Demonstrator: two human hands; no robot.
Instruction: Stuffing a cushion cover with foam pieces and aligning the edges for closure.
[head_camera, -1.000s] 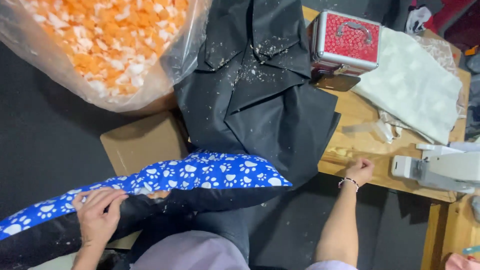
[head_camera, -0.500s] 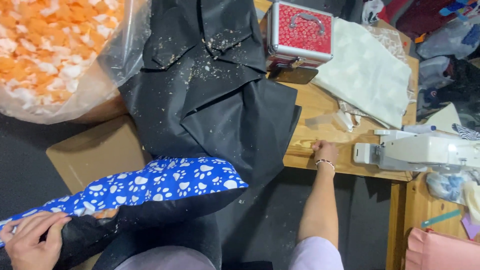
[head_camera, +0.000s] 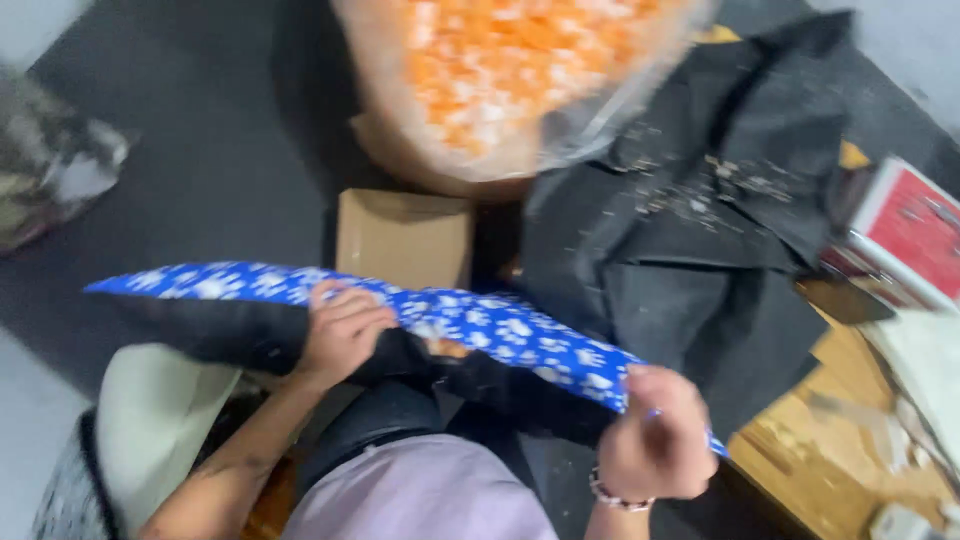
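Here we hold a long blue cushion cover printed with white paw marks, black on its underside, stretched across our lap in front of the lilac shirt. Our left hand lies over its upper edge near the middle, fingers curled down and gripping the fabric. Our right hand, with a beaded bracelet at the wrist, is clenched around the cover's right end, pinching the blue cloth.

Just beyond the cover stands a small cardboard box on the dark floor. Behind the box sits a big clear plastic bag full of orange and white foam pieces. To the right of it, a black cloth sprinkled with pale crumbs drapes down over the edge of the wooden worktop. A red case rests on that worktop at the far right. The whole view is motion-blurred, so finer details escape us.
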